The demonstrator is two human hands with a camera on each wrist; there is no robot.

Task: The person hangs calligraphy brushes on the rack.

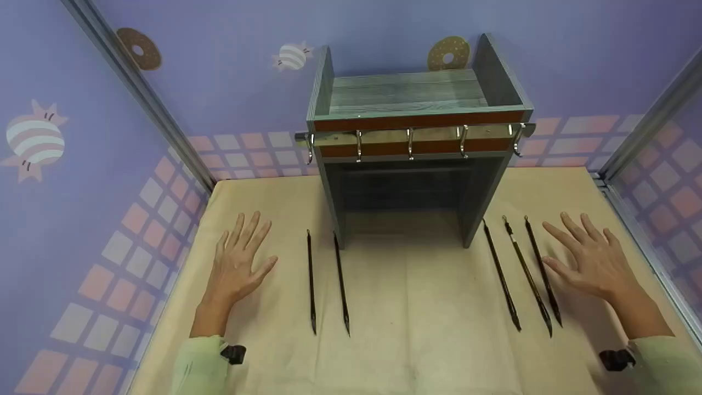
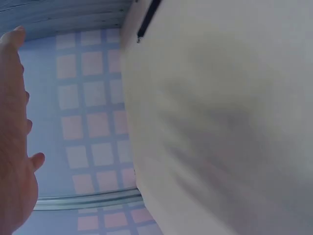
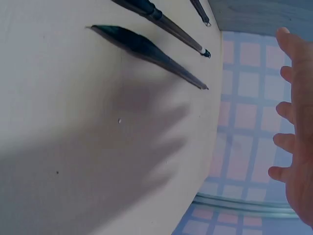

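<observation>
Walls (image 1: 219,82): lavender, printed with doughnuts (image 1: 138,48) and striped bees (image 1: 34,140), a pink-and-white tile pattern (image 1: 241,153) along the base
Corners: metal rails (image 1: 137,88) run down where the panels meet
Tabletop (image 1: 406,329): covered in beige paper (faintly creased)
Furniture: a grey wooden shelf unit (image 1: 417,99), open beneath, with a metal hook rail (image 1: 411,136) across its front
Light: soft, even

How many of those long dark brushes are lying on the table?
5. Two lie left of the grey rack: one nearer the left hand, one beside it. Three lie on its right: and, the last by the right hand.
</observation>
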